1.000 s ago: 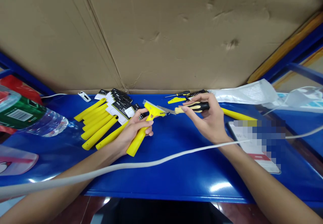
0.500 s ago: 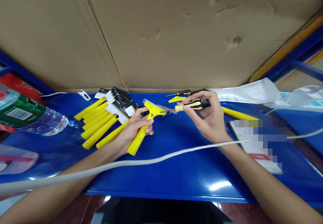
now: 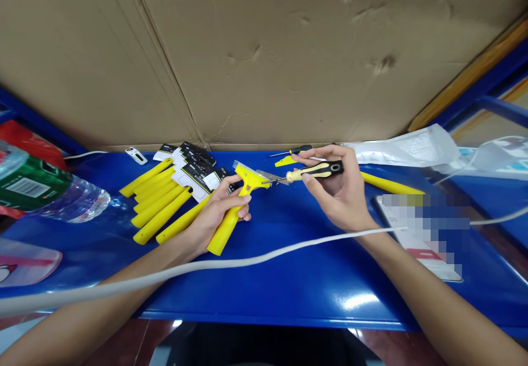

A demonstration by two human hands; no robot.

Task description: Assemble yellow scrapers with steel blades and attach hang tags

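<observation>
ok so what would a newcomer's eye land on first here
The bright yellow plastic handles fanned out on the blue bench, left of centre, stand out first. Mid-bench, the left hand grips a yellow scraper while the right hand points a black-and-yellow screwdriver at its head. A creased cardboard sheet fills the top.

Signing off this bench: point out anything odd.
A thin white cable sags across the blue metal bench and over the person's left forearm, cutting through the work area; it looks stray beside the neatly grouped yellow plastic handles.

Blue metal bench [image 3: 313,294] w/ yellow squeegee handles [image 3: 163,214], b&w card packs [image 3: 192,176], water bottle [image 3: 53,195], small screwdriver [image 3: 297,150], plastic bag [image 3: 406,148] on top.
</observation>
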